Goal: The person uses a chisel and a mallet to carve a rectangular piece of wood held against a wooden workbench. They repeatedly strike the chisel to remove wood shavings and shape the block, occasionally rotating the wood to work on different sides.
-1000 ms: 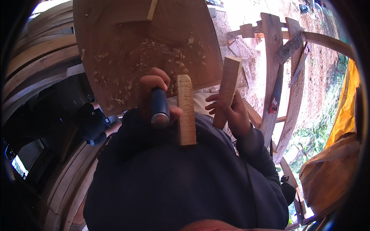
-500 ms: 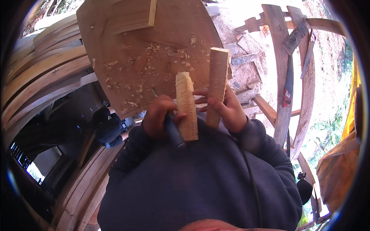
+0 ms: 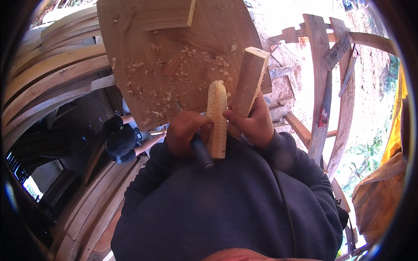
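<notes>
My left hand [image 3: 183, 132] is closed round a dark-handled tool [image 3: 202, 152] that looks like a chisel. Its thin metal end pokes out above my knuckles, mostly hidden. The same hand pinches a pale, rough-cut piece of wood [image 3: 217, 124], held upright before my chest, with a narrowed, rounded top. In my right hand [image 3: 257, 124] is a thicker wooden block [image 3: 248, 82], browner on its broad face and tilted to the right. Its lower end lies behind my fingers. The two pieces of wood stand side by side, close together.
A wooden board [image 3: 143, 104] strewn with shavings lies just ahead, with a wooden piece [image 3: 167, 17] at its far end. Stacked planks [image 3: 56, 65] fill the left. Another person [image 3: 122, 141] is at lower left. A plank frame [image 3: 320, 78] with a hand saw [image 3: 348, 71] stands right.
The block in my right hand has tipped to the right and turned, showing more of its top end. The pale piece has shifted slightly right. The view has swung a little.
</notes>
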A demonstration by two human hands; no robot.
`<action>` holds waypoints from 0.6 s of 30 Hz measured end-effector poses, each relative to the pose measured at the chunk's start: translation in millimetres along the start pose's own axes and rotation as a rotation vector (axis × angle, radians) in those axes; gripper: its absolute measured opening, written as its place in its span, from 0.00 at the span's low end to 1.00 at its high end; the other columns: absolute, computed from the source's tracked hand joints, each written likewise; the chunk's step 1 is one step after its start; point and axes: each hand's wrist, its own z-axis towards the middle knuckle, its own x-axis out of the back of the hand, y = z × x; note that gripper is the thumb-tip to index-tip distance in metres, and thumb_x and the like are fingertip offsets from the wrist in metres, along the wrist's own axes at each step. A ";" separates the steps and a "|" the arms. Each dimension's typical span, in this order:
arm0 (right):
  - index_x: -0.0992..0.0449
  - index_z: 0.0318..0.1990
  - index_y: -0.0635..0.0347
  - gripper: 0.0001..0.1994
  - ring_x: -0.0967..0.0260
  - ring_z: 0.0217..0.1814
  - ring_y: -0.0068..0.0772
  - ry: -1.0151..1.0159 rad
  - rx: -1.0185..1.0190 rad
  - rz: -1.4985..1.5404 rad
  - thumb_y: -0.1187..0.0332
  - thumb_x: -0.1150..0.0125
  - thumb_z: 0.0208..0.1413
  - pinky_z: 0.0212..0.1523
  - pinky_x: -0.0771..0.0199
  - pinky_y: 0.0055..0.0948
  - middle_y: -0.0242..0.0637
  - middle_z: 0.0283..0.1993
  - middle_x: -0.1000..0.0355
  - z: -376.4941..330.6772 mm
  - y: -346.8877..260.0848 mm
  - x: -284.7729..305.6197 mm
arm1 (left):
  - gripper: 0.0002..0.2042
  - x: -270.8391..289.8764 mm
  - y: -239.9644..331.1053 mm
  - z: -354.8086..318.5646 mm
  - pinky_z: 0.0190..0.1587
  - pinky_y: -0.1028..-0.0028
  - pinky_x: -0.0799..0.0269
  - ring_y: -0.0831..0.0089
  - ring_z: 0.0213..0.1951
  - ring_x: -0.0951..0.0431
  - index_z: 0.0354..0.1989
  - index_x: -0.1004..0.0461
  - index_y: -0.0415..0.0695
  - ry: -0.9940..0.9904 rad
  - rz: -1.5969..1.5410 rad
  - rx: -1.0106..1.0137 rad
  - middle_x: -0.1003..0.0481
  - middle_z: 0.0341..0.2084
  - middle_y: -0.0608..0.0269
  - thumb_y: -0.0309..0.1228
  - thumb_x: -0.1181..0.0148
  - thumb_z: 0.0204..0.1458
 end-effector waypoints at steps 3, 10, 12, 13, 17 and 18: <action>0.37 0.63 0.65 0.30 0.25 0.57 0.32 -0.001 -0.110 0.037 0.74 0.29 0.56 0.55 0.22 0.33 0.41 0.55 0.27 1.9 10.8 8.9 | 0.19 14.4 10.0 6.4 0.31 0.63 0.30 0.60 0.26 0.24 0.54 0.21 0.41 -0.115 -0.030 0.050 0.24 0.25 0.59 0.22 0.36 0.51; 0.39 0.65 0.67 0.31 0.24 0.59 0.36 -0.070 -0.123 0.207 0.75 0.32 0.56 0.58 0.22 0.36 0.45 0.61 0.28 -8.5 6.1 -1.3 | 0.27 22.4 0.6 3.5 0.32 0.64 0.27 0.61 0.27 0.21 0.59 0.23 0.42 -0.189 -0.049 -0.013 0.22 0.25 0.61 0.23 0.36 0.45; 0.39 0.64 0.67 0.31 0.24 0.58 0.34 -0.064 -0.115 0.161 0.75 0.31 0.55 0.57 0.22 0.35 0.44 0.61 0.28 -5.8 2.6 -0.9 | 0.28 21.4 -0.3 0.5 0.32 0.64 0.27 0.62 0.28 0.19 0.59 0.24 0.41 -0.188 -0.051 0.012 0.21 0.25 0.62 0.24 0.37 0.44; 0.38 0.64 0.67 0.31 0.24 0.58 0.33 -0.062 -0.111 0.137 0.75 0.31 0.55 0.57 0.22 0.34 0.44 0.61 0.27 -4.5 1.1 -0.3 | 0.27 21.2 -0.7 -0.7 0.33 0.64 0.26 0.61 0.28 0.19 0.59 0.24 0.41 -0.205 -0.043 0.034 0.21 0.25 0.62 0.23 0.38 0.45; 0.38 0.64 0.67 0.31 0.25 0.55 0.29 -0.095 -0.127 0.060 0.74 0.30 0.55 0.56 0.22 0.33 0.42 0.59 0.27 -7.7 3.1 1.1 | 0.24 17.8 -5.1 -5.6 0.38 0.63 0.26 0.59 0.31 0.18 0.58 0.23 0.41 -0.243 -0.054 0.061 0.20 0.26 0.61 0.23 0.40 0.47; 0.38 0.64 0.66 0.31 0.25 0.54 0.28 -0.097 -0.141 0.065 0.74 0.30 0.55 0.56 0.23 0.32 0.41 0.58 0.26 -9.4 2.3 0.8 | 0.24 17.6 -5.0 -5.6 0.38 0.63 0.27 0.60 0.31 0.18 0.57 0.23 0.41 -0.242 -0.050 0.062 0.20 0.26 0.62 0.22 0.40 0.47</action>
